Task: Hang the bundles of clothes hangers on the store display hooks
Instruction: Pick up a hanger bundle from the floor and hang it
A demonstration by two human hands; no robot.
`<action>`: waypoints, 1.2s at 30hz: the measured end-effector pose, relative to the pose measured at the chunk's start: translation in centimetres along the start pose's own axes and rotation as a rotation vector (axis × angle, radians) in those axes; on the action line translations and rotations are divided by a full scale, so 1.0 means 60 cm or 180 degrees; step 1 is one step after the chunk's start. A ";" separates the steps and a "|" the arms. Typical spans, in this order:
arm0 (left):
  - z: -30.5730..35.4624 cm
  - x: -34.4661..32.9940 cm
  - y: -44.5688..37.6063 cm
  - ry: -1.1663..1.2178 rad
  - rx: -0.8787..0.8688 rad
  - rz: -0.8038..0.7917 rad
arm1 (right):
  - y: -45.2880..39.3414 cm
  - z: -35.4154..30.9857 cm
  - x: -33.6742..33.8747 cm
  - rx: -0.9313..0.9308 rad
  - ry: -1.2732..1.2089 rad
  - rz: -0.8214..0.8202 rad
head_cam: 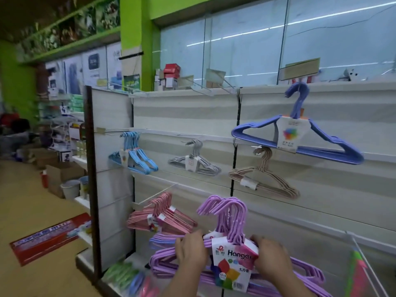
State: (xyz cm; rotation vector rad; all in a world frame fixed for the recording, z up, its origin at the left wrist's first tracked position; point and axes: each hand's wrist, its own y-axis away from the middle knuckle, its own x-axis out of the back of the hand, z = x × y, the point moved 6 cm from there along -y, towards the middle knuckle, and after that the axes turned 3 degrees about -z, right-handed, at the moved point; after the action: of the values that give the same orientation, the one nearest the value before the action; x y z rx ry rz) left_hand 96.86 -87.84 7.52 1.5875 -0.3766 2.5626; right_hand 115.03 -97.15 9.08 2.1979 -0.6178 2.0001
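Observation:
I hold several bundles of lilac clothes hangers (230, 219) low in front of the display wall, their hooks pointing up and a "Hanger" label on the front one. My left hand (190, 251) grips the left shoulders of the bundles. On the right shoulders my right hand (271, 257) does the same. Hanging on display hooks are a pink bundle (162, 217), a light-blue bundle (134, 156), a grey bundle (194, 161), a beige bundle (263, 176) and a violet-blue bundle (297, 131). A bare display hook (158, 192) juts out above the pink bundle.
Bare metal hooks (199, 84) stick out along the panel's top. Another peg (364, 262) with a green-and-pink item is at lower right. Packets lie on the bottom shelf (126, 277). Cardboard boxes (64, 172) and buckets stand on the aisle floor to the left.

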 end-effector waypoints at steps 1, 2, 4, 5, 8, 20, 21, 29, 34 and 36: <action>0.009 0.000 -0.002 0.0030 -0.0040 -0.0004 | 0.002 0.007 0.006 -0.0021 -0.0073 0.0021; 0.019 0.000 -0.002 0.0034 -0.0075 -0.0019 | 0.003 0.015 0.010 -0.0043 -0.0147 0.0029; 0.043 -0.002 -0.005 0.0043 -0.0122 -0.0025 | 0.005 0.035 0.022 -0.0080 -0.0266 0.0044; 0.056 -0.003 -0.006 0.0048 -0.0138 -0.0022 | 0.005 0.046 0.031 -0.0091 -0.0298 0.0062; 0.085 0.001 -0.007 0.0013 -0.0158 0.0032 | -0.002 0.068 0.049 -0.0092 -0.0371 0.0093; -0.022 0.072 -0.055 0.0028 0.0289 0.0424 | -0.087 -0.066 0.064 0.0393 -0.0261 0.0312; -0.045 0.081 -0.068 0.0059 0.0307 0.0454 | -0.097 -0.091 0.059 0.0425 -0.0283 0.0339; -0.259 0.178 -0.177 0.0332 0.0467 0.0618 | -0.189 -0.341 0.044 0.0825 -0.0108 0.0401; -0.380 0.224 -0.233 0.0282 0.0603 0.0605 | -0.236 -0.479 0.018 0.1125 -0.0126 0.0459; -0.416 0.246 -0.253 0.0216 0.0613 0.0702 | -0.255 -0.523 0.009 0.1191 -0.0169 0.0535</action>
State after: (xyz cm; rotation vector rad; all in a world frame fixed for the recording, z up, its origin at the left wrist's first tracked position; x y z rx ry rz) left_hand 71.89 -67.27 12.46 1.5943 -0.3234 2.8898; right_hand 91.43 -72.53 16.55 2.4865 -0.4796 2.3102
